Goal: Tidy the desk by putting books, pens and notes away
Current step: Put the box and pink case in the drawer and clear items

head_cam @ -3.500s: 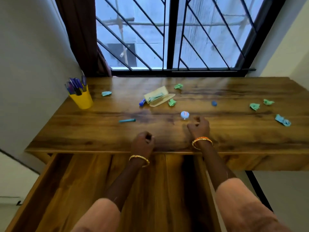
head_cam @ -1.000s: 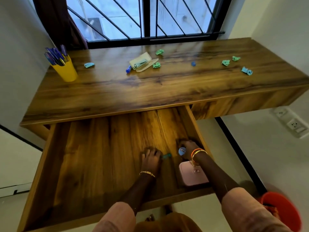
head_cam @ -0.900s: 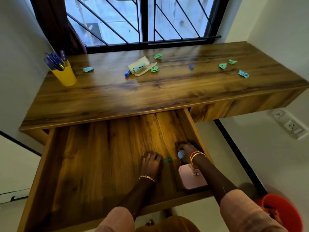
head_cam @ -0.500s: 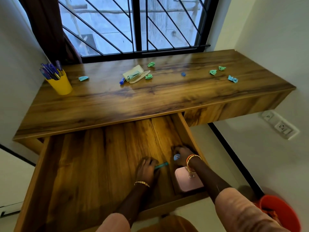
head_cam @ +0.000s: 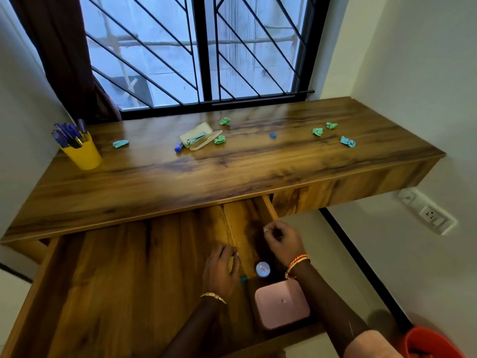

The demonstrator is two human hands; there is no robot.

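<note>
The desk's drawer (head_cam: 124, 280) stands pulled out below the desktop (head_cam: 206, 171). My left hand (head_cam: 222, 270) hovers palm-down over the drawer floor with its fingers loosely bent. A teal pen piece (head_cam: 243, 279) peeks out from under that hand's edge. My right hand (head_cam: 281, 241) is raised near the drawer's right wall, fingers curled, with nothing visible in it. A small round blue-and-white object (head_cam: 262, 269) lies in the drawer between my hands. Several crumpled green notes (head_cam: 347, 141) and an open beige case (head_cam: 197, 136) lie on the desktop.
A pink box (head_cam: 281, 303) sits in the drawer's front right corner. A yellow cup of pens (head_cam: 82, 153) stands at the desk's left end. An orange bucket (head_cam: 428, 342) is on the floor at right, and a wall socket (head_cam: 428, 213) is nearby. A barred window is behind.
Both hands carried the round object and the teal piece from the desktop into the drawer. My right hand has let go of the round object and lifted away. My view rose.
</note>
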